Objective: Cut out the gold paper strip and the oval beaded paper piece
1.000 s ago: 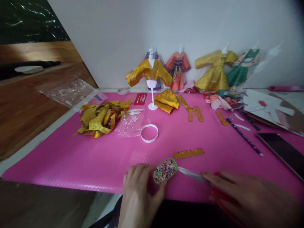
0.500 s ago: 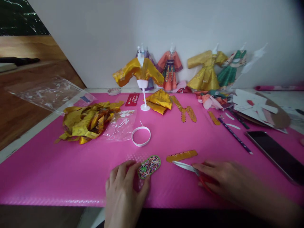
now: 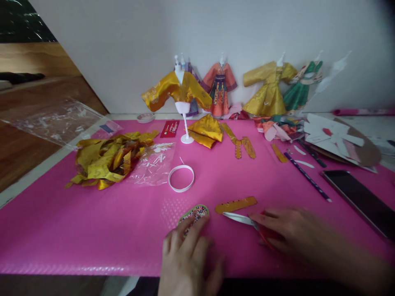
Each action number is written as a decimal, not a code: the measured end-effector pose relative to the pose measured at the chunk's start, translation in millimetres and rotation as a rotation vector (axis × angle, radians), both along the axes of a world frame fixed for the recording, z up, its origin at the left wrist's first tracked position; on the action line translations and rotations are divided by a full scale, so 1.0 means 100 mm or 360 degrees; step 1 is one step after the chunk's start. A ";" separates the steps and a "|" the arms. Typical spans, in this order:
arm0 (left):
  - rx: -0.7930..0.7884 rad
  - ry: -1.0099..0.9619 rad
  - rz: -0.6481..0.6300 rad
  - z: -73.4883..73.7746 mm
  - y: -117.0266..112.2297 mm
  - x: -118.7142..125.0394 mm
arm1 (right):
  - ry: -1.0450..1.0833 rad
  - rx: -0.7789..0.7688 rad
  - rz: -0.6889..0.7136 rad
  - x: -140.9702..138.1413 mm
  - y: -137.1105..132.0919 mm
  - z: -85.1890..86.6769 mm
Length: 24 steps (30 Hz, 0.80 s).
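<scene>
- Two hands in view, both yours, low over the pink-covered tabletop (image 3: 92, 234).
- L hand (image 3: 187, 255): your fingers are loosely spread over the green-rimmed oval case (image 3: 200, 211), thumb apart from it & blurred. Can't tell how hard you're pressing, if at all.
- That case lies near the front edge, its patterned top w/ multicolored specks partly hidden under your fingers.
- R hand (image 3: 286, 230): your fingers are closed round the red-handled scissors (image 3: 242, 219), blades pointing L. Hand's a bit blurred.
- Scissor tip is right by the lower edge of the gold fabric strip (image 3: 236, 204); can't tell if it touches.
- Strip lies flat, just R of & a bit beyond the case, w/ small dark marks along its top edge.
- Mid-tabletop, beyond your L hand: white ring (image 3: 181, 190), lying flat.
- Farther L: gold fabric scraps (image 3: 103, 162) in a heap, beside clear bag (image 3: 152, 166) w/ white bits.
- At back: gold doll jacket (image 3: 177, 93) on a white stand, folded gold cloth (image 3: 206, 130) next to the base, red card (image 3: 169, 129) on the other side.
- On your R: purple pencil (image 3: 307, 176) at a slant, dark-screened phone (image 3: 359, 199) nearer you.
</scene>
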State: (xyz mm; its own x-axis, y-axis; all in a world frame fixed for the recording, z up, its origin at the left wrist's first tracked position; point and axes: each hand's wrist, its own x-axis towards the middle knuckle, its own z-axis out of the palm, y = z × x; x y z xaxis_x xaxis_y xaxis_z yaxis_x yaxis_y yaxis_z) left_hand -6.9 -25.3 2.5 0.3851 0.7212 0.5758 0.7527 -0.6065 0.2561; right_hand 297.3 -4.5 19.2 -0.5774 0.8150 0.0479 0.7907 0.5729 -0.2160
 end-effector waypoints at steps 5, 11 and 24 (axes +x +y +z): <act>-0.0067 -0.0060 -0.0031 -0.04 0.00 0.23 | -0.0045 -0.0068 0.0073 0.00 0.02 0.03; -0.0107 -0.0057 -0.0044 -0.10 0.02 0.25 | -0.0052 -0.0095 0.0068 -0.02 0.02 0.05; -0.0060 0.0137 -0.0103 -0.08 0.04 0.20 | -0.0045 -0.0089 0.0058 -0.03 0.05 0.09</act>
